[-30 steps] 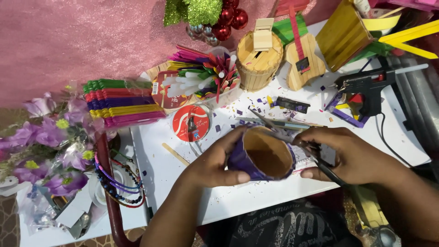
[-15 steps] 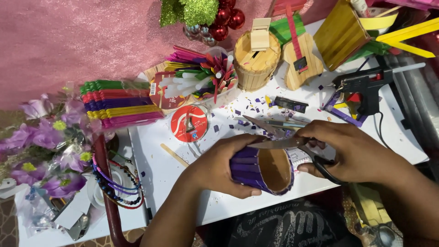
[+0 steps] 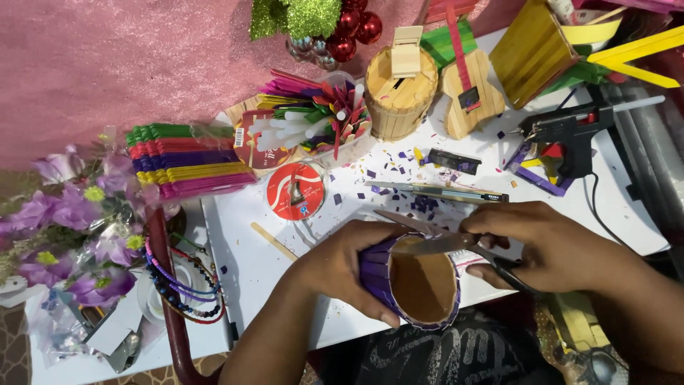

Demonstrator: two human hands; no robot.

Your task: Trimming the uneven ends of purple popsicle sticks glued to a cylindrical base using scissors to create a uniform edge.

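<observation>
My left hand grips a round cup built of purple craft sticks, its brown cardboard inside facing me, tilted on its side over the near edge of the white table. My right hand holds scissors by their black handles. The metal blades are parted across the cup's upper rim. Small purple stick clippings lie scattered on the table just beyond the cup.
A utility knife lies beyond the hands, a black glue gun at right. Stick-built models stand at the back: a round box, a guitar. Coloured stick bundles, a red tape roll, purple flowers and beads sit left.
The cup has turned in my left hand and the scissors have shifted along its rim, now with blades parted over the upper edge.
</observation>
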